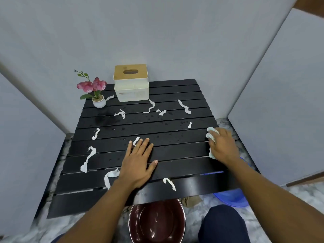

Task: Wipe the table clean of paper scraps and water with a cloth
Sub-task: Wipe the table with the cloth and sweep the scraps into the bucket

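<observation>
A black slatted table (175, 88) carries several twisted white paper scraps (88, 159) and scattered water drops (149, 118), with a wet patch near the back left. My right hand (222, 146) presses a pale, crumpled cloth (212, 135) against the table's right edge. My left hand (138, 160) lies flat and open on the slats near the middle, fingers spread, its fingertips next to a small scrap (136, 140). Another scrap (109, 178) curls beside my left wrist, and one (169, 183) lies at the front edge.
A white tissue box with a wooden lid (131, 83) and a small potted pink orchid (98, 95) stand at the table's back. On the floor under the front edge are a dark red basin (157, 223) and a blue basin (233, 199). Grey panels enclose the table.
</observation>
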